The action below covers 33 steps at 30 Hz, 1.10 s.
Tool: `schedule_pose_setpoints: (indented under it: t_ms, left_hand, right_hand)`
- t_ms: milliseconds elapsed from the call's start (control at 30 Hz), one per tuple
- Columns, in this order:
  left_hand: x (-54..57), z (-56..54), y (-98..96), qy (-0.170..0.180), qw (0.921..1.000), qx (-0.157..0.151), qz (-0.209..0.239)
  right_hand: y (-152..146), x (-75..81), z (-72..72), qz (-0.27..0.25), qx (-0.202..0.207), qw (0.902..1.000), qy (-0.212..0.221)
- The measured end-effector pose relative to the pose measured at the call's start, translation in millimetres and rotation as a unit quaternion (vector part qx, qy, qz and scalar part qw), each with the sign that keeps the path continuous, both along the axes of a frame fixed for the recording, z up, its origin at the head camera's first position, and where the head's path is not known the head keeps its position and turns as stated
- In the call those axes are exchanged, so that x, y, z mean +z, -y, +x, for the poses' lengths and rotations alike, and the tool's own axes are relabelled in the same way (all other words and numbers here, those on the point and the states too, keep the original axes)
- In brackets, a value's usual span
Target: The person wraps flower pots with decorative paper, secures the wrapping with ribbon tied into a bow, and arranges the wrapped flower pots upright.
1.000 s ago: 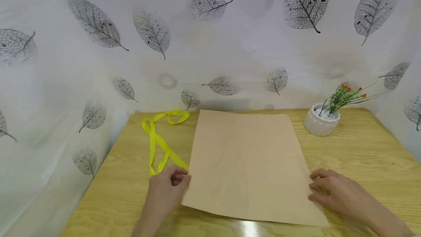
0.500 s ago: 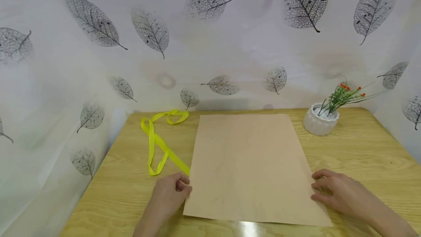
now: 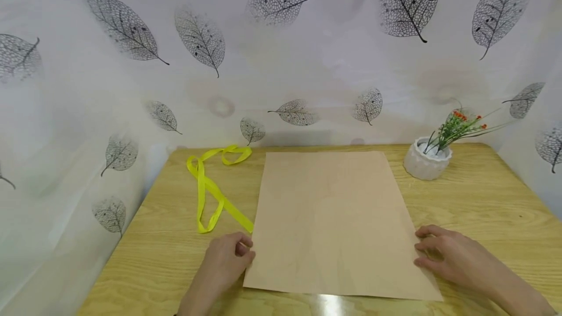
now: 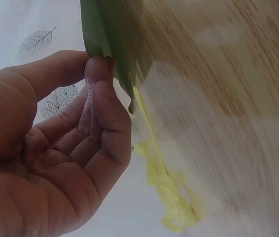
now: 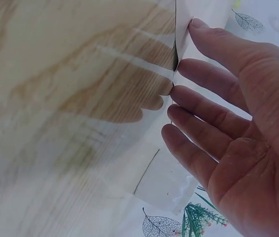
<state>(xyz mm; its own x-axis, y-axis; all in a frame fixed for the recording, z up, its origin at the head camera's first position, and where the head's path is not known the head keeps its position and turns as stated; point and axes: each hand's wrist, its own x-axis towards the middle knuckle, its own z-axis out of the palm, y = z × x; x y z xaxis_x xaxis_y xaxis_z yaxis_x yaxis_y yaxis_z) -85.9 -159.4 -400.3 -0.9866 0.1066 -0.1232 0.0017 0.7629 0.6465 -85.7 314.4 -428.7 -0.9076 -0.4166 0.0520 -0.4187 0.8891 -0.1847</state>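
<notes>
A large tan sheet of paper (image 3: 333, 223) lies on the wooden table, its near edge a little raised at the corners. In the left wrist view its underside (image 4: 102, 29) looks dark green. My left hand (image 3: 228, 260) pinches the sheet's left edge between thumb and forefinger, the other fingers curled in. At the right edge, my right hand (image 3: 456, 257) touches the sheet with its fingertips. In the right wrist view the thumb (image 5: 213, 37) rests on the paper, and the other fingers stretch out along the edge, holding nothing firmly.
A yellow ribbon (image 3: 202, 194) lies in loose loops left of the sheet, one end reaching its edge. A white pot (image 3: 427, 162) with a red-flowered plant stands at the back right. Leaf-patterned cloth (image 3: 307, 62) rises behind the wooden table (image 3: 483, 199).
The sheet has settled flatter, its far edge dropping to the table and its near left corner coming nearer to me. My left hand shifted slightly right and down with it; the right hand barely moved.
</notes>
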Motion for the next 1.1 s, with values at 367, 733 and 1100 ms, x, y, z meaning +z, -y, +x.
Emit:
schedule_pose_setpoints:
  t_ms: [367, 733, 1100]
  left_hand:
    - [-0.3, -6.9, -4.1, 0.004, 0.9998, -0.013, -0.016]
    - [-3.4, -5.0, -4.5, 0.031, 0.9987, -0.039, -0.007]
    - [-6.6, -5.7, -1.9, 0.034, 0.9983, -0.047, -0.01]
  right_hand:
    - [-3.9, -2.9, 0.2, 0.005, 0.002, 0.9995, -0.03]
    - [-6.4, -5.5, 0.8, 0.013, -0.017, 0.9998, -0.001]
    - [-4.3, -4.8, -0.2, 0.02, -0.032, 0.9992, 0.014]
